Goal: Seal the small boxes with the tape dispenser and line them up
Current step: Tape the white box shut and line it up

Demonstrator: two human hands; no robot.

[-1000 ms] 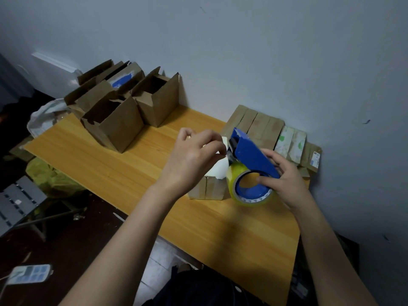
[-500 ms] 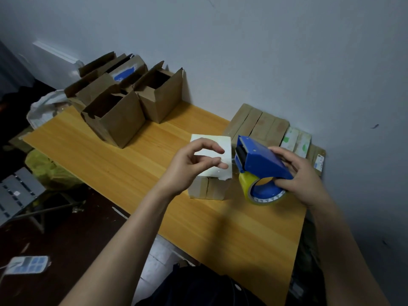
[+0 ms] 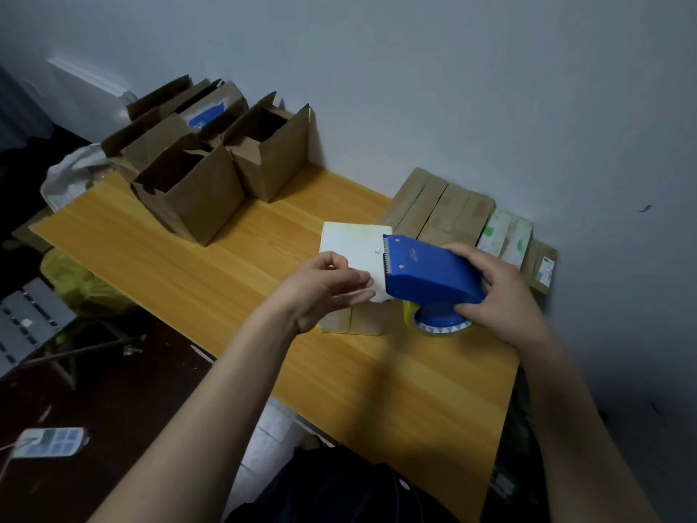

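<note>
Centrally, right hand (image 3: 498,296) grips the tape dispenser (image 3: 426,269) over the small box (image 3: 350,239); left hand (image 3: 320,288), fingers relaxed, touches its top.

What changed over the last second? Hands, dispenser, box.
The tape dispenser, gripped by the right hand, swung left, toothed end now over the small box. The left hand slid off its top to the near edge. That box, open cartons, sealed row unmoved.
</note>
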